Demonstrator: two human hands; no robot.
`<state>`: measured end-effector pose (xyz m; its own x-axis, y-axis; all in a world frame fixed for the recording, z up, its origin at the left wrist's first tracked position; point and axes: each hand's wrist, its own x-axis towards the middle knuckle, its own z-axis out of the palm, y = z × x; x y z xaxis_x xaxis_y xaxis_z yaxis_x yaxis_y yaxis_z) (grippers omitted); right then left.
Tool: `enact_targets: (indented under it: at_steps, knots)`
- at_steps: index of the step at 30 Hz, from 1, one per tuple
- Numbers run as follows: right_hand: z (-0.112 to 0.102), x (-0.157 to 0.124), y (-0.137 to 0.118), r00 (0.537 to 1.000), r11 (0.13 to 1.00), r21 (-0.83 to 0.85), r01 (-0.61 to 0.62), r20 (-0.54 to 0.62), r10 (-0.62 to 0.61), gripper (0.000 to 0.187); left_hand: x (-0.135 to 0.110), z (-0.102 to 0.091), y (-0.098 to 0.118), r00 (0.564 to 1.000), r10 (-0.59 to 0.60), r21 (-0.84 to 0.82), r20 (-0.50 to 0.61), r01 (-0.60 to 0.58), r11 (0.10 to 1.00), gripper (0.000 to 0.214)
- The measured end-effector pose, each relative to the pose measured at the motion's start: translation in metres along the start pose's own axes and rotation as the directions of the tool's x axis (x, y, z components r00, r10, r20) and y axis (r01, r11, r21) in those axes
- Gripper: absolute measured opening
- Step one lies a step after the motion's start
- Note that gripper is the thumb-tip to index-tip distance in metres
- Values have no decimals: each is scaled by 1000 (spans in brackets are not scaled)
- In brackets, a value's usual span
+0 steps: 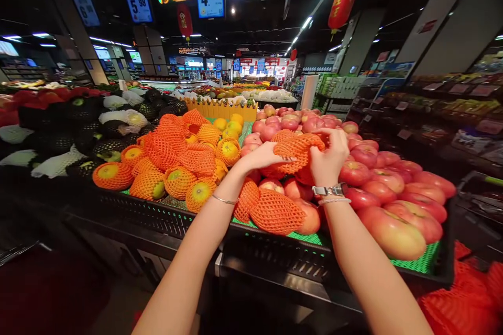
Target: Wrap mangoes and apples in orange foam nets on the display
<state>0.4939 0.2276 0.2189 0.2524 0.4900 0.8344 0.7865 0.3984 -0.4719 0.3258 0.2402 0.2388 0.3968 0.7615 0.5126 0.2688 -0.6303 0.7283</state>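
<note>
Above the pile of apples [367, 154], my two hands hold an orange foam fruit net [296, 153] between them. My left hand [264, 157] grips its left end, fingers partly hidden behind the mesh. On the other side, my right hand [329, 154] pinches the net's right end with bent fingers. Whether a fruit is inside this net cannot be seen. Just below lies a netted apple [277, 213], its bare red end sticking out on the right. A second orange net [247, 199] sits beside it, near the tray's front edge.
Oranges in nets [181, 183] fill the left of the black tray [275, 243], with loose orange nets [167, 141] heaped on them. Dark netted fruit [82, 136] lies farther left. More red netting [463, 293] hangs at lower right. A yellow fence divider [220, 111] stands behind.
</note>
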Motion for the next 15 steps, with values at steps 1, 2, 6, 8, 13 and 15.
enact_targets:
  at_steps: [1, 2, 6, 8, 13, 15]
  knots:
    - [-1, -1, -1, 1000, 1000, -29, 12, 13, -11, 30, -1, -4, 1, 996, 3, -119, 89, 7, 993, 18]
    - [-1, -1, -1, 999, 999, -45, 16, 39, -14, 31, -1, -8, 2, 986, 16, -230, 164, 22, 973, 19]
    - [2, -1, 0, 973, 999, -12, 46, 226, -42, 34, -2, -27, 4, 1000, -6, -444, 27, 18, 896, 23]
    - [6, 0, 1, 952, 997, 47, 61, 297, -73, 32, -3, -31, 4, 1000, 4, -504, -24, -16, 864, 24]
    - [14, 3, 6, 953, 993, 118, -10, 302, -26, 25, -1, -23, -1, 997, -26, -544, 69, 60, 837, 9]
    - [13, 2, 8, 961, 985, 168, -28, 275, -20, 26, -1, -18, -2, 984, -107, -502, 141, 165, 849, 16]
